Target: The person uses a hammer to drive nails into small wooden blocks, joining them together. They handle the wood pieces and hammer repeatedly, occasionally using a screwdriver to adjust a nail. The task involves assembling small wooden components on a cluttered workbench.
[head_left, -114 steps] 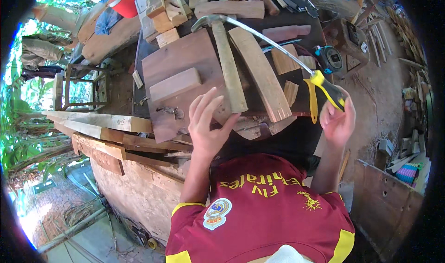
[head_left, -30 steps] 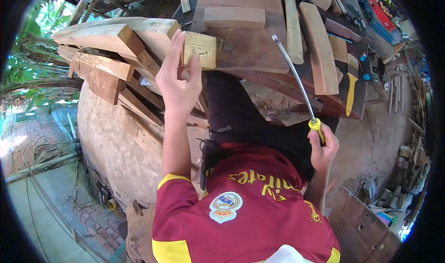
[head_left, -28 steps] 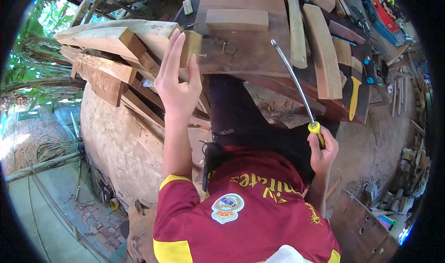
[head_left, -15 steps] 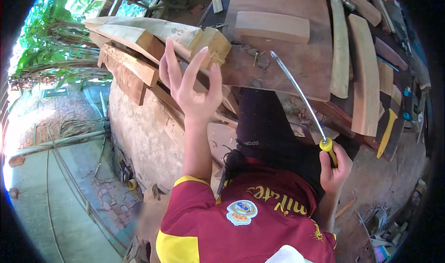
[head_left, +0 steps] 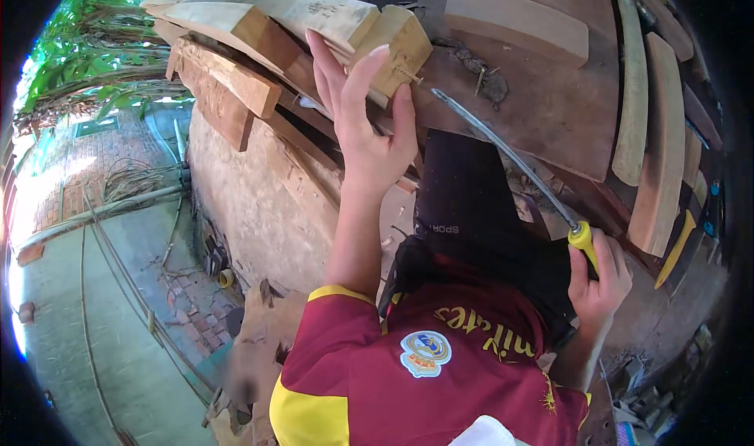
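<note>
My left hand [head_left: 369, 136] is raised with its fingers spread at the end of a squared wooden block [head_left: 407, 44]; whether it touches the wood I cannot tell. A small screw [head_left: 408, 75] sticks out of the block's end face, just above my thumb. In my right hand [head_left: 601, 277] is a long screwdriver [head_left: 510, 154], gripped by its yellow handle. Its metal shaft slants up to the left, and the tip lies close to the screw, apart from it in the picture.
Long shaped timbers [head_left: 224, 77] are stacked at the left. On the brown wooden bench [head_left: 550, 93] lie a curved wooden piece [head_left: 518, 23] and small dark debris [head_left: 479, 69]. More curved pieces [head_left: 664, 148] and a yellow-handled tool [head_left: 677, 246] line its right side.
The screwdriver's tip has come left, nearer the block and the screw. My left hand stays spread at the block's end. The whole view has shifted, with the bench further right.
</note>
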The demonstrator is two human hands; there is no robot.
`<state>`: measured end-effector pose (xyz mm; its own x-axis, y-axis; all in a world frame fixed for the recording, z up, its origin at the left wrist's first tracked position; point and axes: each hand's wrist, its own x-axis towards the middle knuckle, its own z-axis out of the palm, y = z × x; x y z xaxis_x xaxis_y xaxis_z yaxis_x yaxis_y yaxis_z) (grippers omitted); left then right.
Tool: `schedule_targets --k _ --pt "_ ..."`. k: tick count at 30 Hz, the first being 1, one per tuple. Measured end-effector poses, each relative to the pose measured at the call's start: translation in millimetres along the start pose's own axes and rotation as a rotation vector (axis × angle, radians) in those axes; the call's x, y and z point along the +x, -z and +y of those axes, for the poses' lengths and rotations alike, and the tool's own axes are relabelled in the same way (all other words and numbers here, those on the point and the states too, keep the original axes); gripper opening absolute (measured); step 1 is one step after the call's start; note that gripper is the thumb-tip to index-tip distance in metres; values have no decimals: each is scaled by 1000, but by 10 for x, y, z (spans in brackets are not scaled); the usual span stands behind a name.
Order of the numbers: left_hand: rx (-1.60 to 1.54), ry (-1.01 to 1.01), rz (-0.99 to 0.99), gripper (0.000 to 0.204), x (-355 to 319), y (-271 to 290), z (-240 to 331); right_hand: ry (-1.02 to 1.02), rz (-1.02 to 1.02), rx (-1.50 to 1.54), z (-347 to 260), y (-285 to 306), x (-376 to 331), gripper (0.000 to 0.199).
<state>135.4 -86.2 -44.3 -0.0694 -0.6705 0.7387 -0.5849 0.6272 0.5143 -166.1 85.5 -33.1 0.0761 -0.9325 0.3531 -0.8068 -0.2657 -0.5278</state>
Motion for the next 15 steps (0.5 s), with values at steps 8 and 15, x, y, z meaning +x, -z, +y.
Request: schedule_targets --k 8,15 --pt "30 6 -18 57 12 4 45 30 14 23 -34 -41 69 33" --pt "26 17 -20 57 7 3 60 50 24 -42 -46 -40 58 35"
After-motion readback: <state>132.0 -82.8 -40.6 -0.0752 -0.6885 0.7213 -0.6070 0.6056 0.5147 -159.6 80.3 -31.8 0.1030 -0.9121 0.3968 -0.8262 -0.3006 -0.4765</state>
